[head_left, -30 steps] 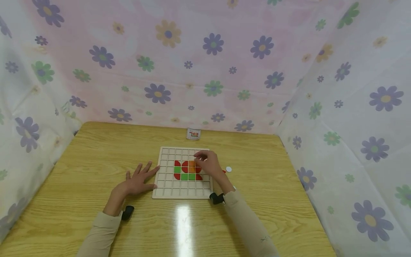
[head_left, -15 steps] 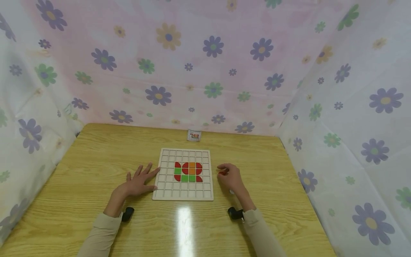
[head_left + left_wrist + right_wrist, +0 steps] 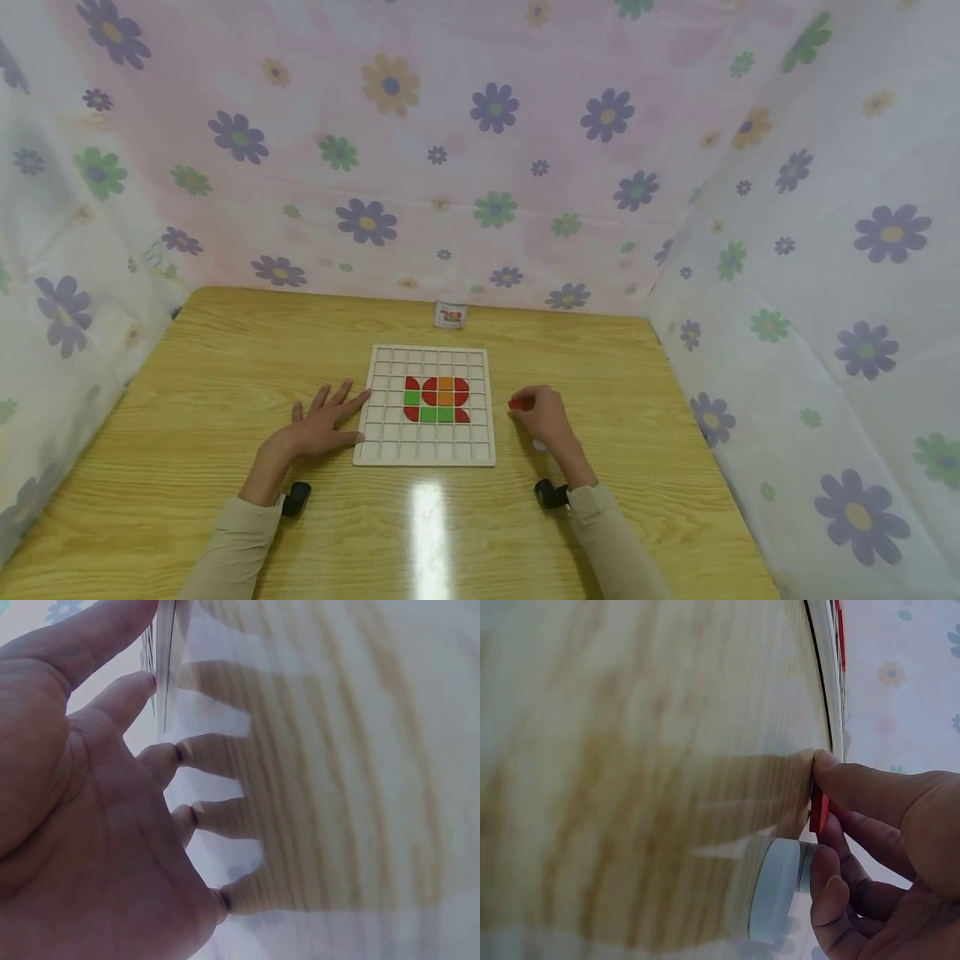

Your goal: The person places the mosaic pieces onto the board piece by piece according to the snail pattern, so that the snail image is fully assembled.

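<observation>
A pale wooden grid board (image 3: pixel 390 451) lies on the table, with red, green and orange flat pieces (image 3: pixel 444 398) set in its middle cells. My left hand (image 3: pixel 318 429) rests on the table with its fingers spread, thumb and index finger touching the board's left edge. To the right of the board, my right hand (image 3: pixel 543 417) pinches a small red piece (image 3: pixel 819 810) between thumb and fingers, close to the table surface. Its full shape is partly hidden by the fingers. Beside the curled fingers, a white round piece (image 3: pixel 774 891) stands out in the right wrist view.
A small picture card (image 3: pixel 450 314) with a grid pattern lies behind the board. The yellow wood-grain table (image 3: pixel 247 350) is bounded by flowered curtains (image 3: pixel 495 167) at the back and sides. Black wrist cameras (image 3: pixel 551 494) are strapped at both cuffs.
My right hand has moved from above the board to the table on its right, and now has a red piece between its fingers. The left hand stays at the board's edge.
</observation>
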Demonstrator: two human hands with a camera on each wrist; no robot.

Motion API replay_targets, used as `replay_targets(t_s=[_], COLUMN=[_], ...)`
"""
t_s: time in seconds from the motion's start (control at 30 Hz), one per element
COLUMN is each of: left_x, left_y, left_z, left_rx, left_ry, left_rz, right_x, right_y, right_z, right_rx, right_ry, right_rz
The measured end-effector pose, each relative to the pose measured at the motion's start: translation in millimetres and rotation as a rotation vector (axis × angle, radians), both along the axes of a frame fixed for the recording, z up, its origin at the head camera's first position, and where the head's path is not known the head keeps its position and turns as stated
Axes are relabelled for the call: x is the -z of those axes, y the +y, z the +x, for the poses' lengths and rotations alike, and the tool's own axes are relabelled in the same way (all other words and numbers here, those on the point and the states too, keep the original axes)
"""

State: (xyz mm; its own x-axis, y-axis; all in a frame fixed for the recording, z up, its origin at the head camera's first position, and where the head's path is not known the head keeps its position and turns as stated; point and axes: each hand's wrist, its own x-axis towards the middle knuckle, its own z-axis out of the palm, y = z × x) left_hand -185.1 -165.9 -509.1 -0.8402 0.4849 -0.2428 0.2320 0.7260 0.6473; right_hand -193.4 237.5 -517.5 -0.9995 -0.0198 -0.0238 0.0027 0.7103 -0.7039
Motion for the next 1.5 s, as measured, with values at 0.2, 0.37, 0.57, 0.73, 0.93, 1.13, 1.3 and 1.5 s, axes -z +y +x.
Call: replay_targets(t_s=[0.2,0.37,0.57,0.73,0.93,1.13,1.3,1.5], left_x=[0.5,1.3,-0.8,-1.9,-2.2,-2.7,-2.0,0.6], left_y=[-1.1,-1.0,0.1,0.7,1.1,-0.1,-0.3,-0.2], left_z=[-0.5,-0.6,-0.2,-0.1,0.4,1.0,0.8,-0.5], left_rx=[0.008,0.014,0.010,0.009,0.002,-0.001,-0.001,-0.001], left_ry=[0.002,0.000,0.005,0.008,0.009,0.012,0.012,0.014], left_rz=[0.001,0.012,0.015,0.011,0.006,0.015,0.009,0.009], right_x=[0.9,0.0,-0.2,1.3,2.3,3.2,4.7,-1.8], right_y=[0.3,3.0,5.2,6.8,6.0,3.0,-1.6,-9.4], right_z=[-1.8,-1.4,-1.3,-1.1,-0.6,-0.4,-0.6,0.6], right_rx=[-0.002,-0.019,-0.009,-0.033,-0.042,-0.027,-0.047,-0.102], right_ry=[0.003,0.003,-0.008,-0.003,0.009,0.069,0.114,0.103], right_rz=[0.022,0.035,-0.006,-0.045,-0.094,-0.145,-0.206,-0.372])
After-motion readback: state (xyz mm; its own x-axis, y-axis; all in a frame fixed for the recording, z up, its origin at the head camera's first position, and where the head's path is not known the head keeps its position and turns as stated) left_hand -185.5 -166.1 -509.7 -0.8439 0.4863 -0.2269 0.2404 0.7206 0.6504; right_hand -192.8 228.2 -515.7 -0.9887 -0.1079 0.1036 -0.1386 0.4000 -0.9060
